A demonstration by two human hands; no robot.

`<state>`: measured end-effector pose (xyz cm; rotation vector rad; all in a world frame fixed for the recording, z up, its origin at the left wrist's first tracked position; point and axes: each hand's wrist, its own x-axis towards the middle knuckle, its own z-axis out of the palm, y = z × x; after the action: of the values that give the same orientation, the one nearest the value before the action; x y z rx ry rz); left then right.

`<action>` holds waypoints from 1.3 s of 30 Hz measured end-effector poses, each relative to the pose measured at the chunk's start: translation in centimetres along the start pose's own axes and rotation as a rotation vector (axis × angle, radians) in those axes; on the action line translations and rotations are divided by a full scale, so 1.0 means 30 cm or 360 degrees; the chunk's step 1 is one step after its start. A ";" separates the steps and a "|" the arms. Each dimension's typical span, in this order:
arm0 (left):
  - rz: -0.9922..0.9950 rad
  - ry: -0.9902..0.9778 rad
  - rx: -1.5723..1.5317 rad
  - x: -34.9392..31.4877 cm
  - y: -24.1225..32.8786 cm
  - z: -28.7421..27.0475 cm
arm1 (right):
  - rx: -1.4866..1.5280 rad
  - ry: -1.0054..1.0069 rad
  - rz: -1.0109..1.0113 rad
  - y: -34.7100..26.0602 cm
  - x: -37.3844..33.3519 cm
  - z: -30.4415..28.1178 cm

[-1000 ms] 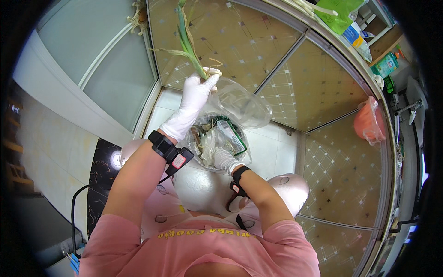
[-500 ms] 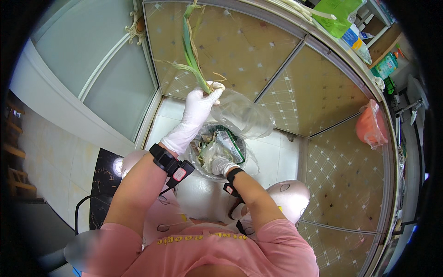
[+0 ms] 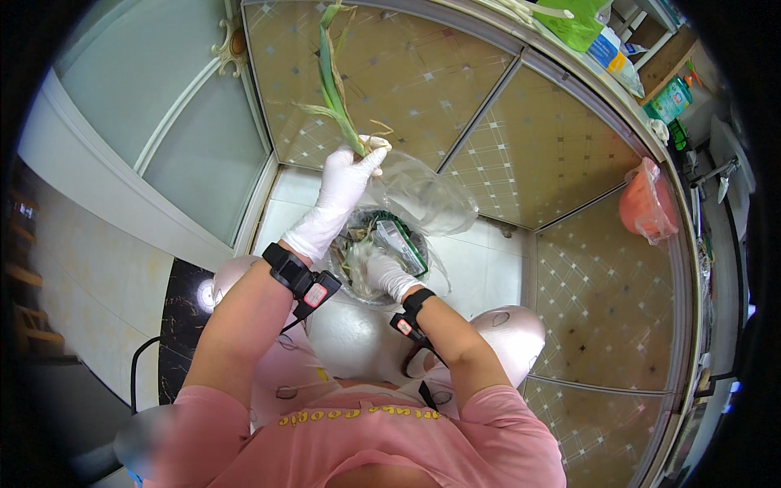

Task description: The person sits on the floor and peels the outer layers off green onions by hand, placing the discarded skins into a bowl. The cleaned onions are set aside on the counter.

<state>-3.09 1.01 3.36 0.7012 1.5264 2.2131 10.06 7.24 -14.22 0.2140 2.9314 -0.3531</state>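
My left hand [image 3: 348,177], in a white glove, is closed around the base of a long green scallion [image 3: 333,89] with some dry, yellowed leaves. The scallion points up and away. Beside that hand a clear plastic bag [image 3: 435,199] spreads to the right; whether my fingers also grip it I cannot tell. Below, a bin lined with clear plastic [image 3: 439,281] stands on the floor, holding plant scraps and a green-and-white package [image 3: 400,244]. My right hand [image 3: 381,270], gloved too, reaches into the bin by the package, its fingertips hidden among the scraps.
Patterned brown cabinet doors [image 3: 602,293] curve around the far and right sides. A frosted sliding door [image 3: 203,171] stands at left. An orange bag [image 3: 648,203] hangs from the counter edge at right. A green bag [image 3: 573,23] and a green bottle [image 3: 669,102] stand on the counter.
My right hand has shifted slightly up and left within the bin. My left hand still holds the scallion in nearly the same place. The whole view has shifted a little.
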 end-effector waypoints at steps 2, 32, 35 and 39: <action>-0.0019 0.0003 -0.0042 -0.002 0.001 -0.002 | 0.0046 -0.0555 0.0013 0.010 0.014 0.079; -0.0188 -0.0373 0.0241 -0.057 0.070 0.011 | 0.0795 0.0932 0.0170 0.009 -0.154 -0.664; -0.0258 -0.0453 0.0208 -0.073 0.050 0.038 | 0.1031 0.0880 0.0171 -0.012 -0.109 -0.637; -0.0250 -0.0429 0.0040 -0.070 0.036 0.038 | 0.1204 0.0993 0.0049 0.011 -0.073 -0.623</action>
<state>-0.73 0.33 4.28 0.8199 1.4237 1.9016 9.23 11.93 3.99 0.5471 3.1860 -1.6438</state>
